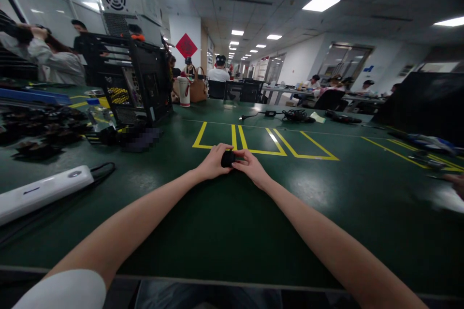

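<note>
Between my two hands is a small black object (227, 158), too dark and small to name. My left hand (213, 161) is closed round its left side, thumb below and fingers above. From the right, my right hand (251, 166) pinches its edge with the fingertips. Both hands are just above or resting on the green tabletop (232, 222), at the near side of the yellow tape outlines (261, 153). Part of the object is hidden by my fingers.
A white power strip (47, 190) lies at left, near dark parts (39, 125) and an open computer case (136, 77). Behind are a paper cup (184, 92) and cables (295, 115). Another person's hand (457, 183) shows at the right edge.
</note>
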`<state>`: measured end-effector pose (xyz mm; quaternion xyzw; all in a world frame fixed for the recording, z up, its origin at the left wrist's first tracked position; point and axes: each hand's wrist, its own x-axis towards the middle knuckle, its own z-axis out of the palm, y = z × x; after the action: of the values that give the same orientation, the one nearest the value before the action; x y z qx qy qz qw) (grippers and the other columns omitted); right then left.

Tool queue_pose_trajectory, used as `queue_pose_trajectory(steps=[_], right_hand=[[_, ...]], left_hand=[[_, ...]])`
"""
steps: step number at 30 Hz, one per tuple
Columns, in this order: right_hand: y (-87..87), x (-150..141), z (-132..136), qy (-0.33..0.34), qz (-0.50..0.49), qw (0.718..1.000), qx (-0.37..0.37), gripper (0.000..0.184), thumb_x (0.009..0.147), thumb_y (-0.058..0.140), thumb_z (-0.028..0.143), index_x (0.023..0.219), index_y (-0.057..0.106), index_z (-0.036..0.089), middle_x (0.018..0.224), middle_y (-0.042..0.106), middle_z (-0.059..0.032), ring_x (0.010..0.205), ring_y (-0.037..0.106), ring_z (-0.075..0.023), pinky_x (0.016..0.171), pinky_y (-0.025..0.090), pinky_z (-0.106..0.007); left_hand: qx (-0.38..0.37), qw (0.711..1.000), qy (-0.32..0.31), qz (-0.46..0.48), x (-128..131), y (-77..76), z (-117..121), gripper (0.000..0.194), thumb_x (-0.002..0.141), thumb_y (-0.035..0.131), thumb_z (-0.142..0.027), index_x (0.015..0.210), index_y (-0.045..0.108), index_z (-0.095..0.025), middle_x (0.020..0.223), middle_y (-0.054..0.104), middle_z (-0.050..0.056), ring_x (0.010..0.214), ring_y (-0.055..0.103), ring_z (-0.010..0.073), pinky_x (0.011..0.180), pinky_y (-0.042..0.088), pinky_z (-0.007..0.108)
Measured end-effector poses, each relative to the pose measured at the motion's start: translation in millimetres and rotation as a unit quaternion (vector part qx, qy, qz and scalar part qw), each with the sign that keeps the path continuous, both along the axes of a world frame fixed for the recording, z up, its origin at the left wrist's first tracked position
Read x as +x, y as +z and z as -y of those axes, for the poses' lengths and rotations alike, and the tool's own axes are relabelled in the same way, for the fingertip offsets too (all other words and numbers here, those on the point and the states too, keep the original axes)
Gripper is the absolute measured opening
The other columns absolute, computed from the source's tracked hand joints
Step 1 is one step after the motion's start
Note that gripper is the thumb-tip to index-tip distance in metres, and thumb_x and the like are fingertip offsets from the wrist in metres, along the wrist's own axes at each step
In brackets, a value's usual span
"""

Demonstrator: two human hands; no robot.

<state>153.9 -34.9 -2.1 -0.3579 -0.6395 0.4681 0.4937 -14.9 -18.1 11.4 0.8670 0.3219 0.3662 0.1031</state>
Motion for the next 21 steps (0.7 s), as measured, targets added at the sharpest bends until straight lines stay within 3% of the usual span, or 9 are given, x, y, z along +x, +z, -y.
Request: queue_pose_trajectory(steps=[4,7,11,18,21], right_hand=[[1.3,-8,3,-0.028,0.039,0.999,0.025,0.021,0.071,0.056,0.029,0.09,0.052,0.02,0.098,0.055,-0.0029,0.091,0.054,-0.0149,0.084,0.043,-0.035],[0.2,-12,1,-0.045,0.043,0.998,0.02,0.027,0.07,0.057,0.03,0.095,0.051,0.02,0.099,0.055,-0.0034,0.089,0.055,-0.0146,0.082,0.044,-0.035],[-0.1,-12,1,-0.029,0.05,0.998,0.012,0.034,0.071,0.057,0.029,0.103,0.05,0.021,0.105,0.054,-0.0043,0.084,0.057,-0.0141,0.083,0.044,-0.036],[3.5,-13,8,0.017,0.01,1.0,0.013,0.034,0.065,0.061,0.02,0.097,0.051,0.021,0.105,0.053,-0.0015,0.097,0.053,-0.0152,0.088,0.042,-0.033],[4.5,-14,9,-0.001,0.01,1.0,0.028,0.025,0.068,0.059,0.025,0.092,0.052,0.021,0.098,0.054,-0.0011,0.096,0.053,-0.0139,0.088,0.041,-0.032]], left_hand=[[0.011,1.0,-0.008,-0.002,-10,-1.8,3,0.056,0.062,0.063,-0.02,0.112,0.039,-0.022,0.109,0.046,0.006,0.1,0.045,0.0226,0.086,0.038,0.04],[0.009,1.0,-0.003,0.003,-12,-3.6,5,0.057,0.062,0.063,-0.02,0.113,0.038,-0.022,0.11,0.046,0.006,0.102,0.044,0.0229,0.086,0.037,0.041],[0.006,1.0,-0.007,0.012,-12,-5.0,6,0.06,0.062,0.063,-0.019,0.115,0.036,-0.023,0.113,0.044,0.006,0.104,0.042,0.0237,0.088,0.036,0.042],[-0.001,1.0,-0.001,0.012,-12,-3.6,7,0.055,0.062,0.062,-0.018,0.112,0.039,-0.023,0.11,0.045,0.006,0.102,0.043,0.0246,0.086,0.037,0.043],[-0.009,1.0,0.001,0.011,-11,-3.0,8,0.055,0.061,0.063,-0.018,0.111,0.039,-0.023,0.11,0.045,0.006,0.103,0.043,0.0247,0.086,0.037,0.043]])
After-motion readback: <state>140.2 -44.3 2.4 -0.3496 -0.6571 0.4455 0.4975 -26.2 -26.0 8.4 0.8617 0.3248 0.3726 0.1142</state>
